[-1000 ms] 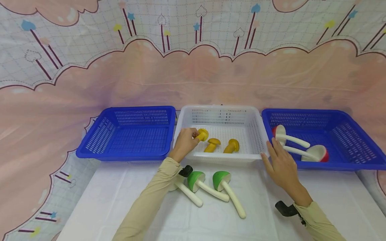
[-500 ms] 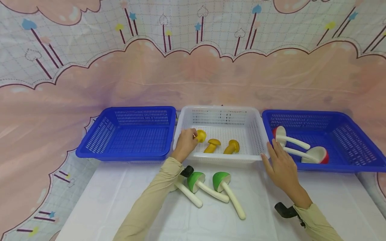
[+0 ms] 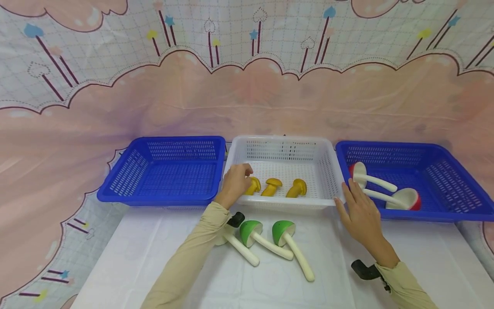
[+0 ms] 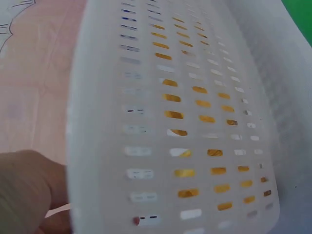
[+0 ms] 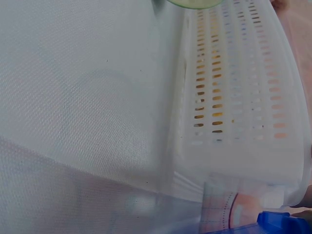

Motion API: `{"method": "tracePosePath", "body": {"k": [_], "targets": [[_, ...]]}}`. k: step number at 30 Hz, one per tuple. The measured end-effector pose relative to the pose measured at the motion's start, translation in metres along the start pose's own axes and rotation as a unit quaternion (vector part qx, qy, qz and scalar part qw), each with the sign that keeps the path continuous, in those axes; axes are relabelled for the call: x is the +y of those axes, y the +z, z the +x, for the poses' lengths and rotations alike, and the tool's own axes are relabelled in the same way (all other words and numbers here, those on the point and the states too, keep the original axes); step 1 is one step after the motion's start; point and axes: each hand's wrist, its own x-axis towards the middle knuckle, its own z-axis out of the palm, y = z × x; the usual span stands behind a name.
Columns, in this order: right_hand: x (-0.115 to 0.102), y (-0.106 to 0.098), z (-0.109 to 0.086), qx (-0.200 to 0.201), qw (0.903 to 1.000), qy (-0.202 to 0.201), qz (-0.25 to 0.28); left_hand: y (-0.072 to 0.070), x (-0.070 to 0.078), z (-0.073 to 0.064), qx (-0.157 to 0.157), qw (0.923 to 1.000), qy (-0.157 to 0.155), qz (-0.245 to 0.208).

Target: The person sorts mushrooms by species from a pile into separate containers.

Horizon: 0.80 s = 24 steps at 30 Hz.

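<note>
In the head view my left hand (image 3: 234, 182) is over the front left of the white basket (image 3: 285, 201), its fingers loosely bent. Just beside them, a yellow toy mushroom (image 3: 254, 185) lies in the basket, its stem partly hidden by the hand; no grip on it shows. Two more yellow mushrooms (image 3: 272, 187) lie to its right. My right hand (image 3: 359, 211) has its fingers extended, touching the neighbouring rims of the white basket and the right blue basket (image 3: 444, 213). The left wrist view shows the white basket's wall (image 4: 102, 161), yellow showing through its slots.
Green-capped mushroom-shaped ladles (image 3: 283, 234) lie on the white tablecloth before the white basket, one partly behind the left wrist. Red-and-white ladles (image 3: 405, 198) lie in the right blue basket. Another blue basket (image 3: 158, 199) stands at the left. A patterned cloth (image 3: 247, 98) hangs behind.
The yellow mushroom that my left hand held has come down toward the front of the white basket, level with the other two, and the fingers have let go. My right hand has stayed put.
</note>
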Motion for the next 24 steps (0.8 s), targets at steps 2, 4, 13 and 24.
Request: {"method": "tracePosePath", "body": {"k": [2,4,13,24], "targets": [[-0.001,0.0,0.0,0.001,1.0,0.0,0.0,-0.004,-0.001,-0.002,-0.008,0.9998,0.015,-0.006],[-0.002,0.0,0.0,0.001,1.0,-0.002,0.001,-0.008,-0.003,-0.005,-0.016,0.9991,0.036,-0.013],[-0.003,0.0,-0.001,0.008,1.0,-0.003,0.004,-0.027,-0.004,-0.025,-0.054,0.9841,0.157,-0.062],[-0.003,-0.002,0.0,0.004,1.0,-0.005,0.005,-0.047,-0.005,-0.051,-0.065,0.9803,0.168,-0.081]]}}
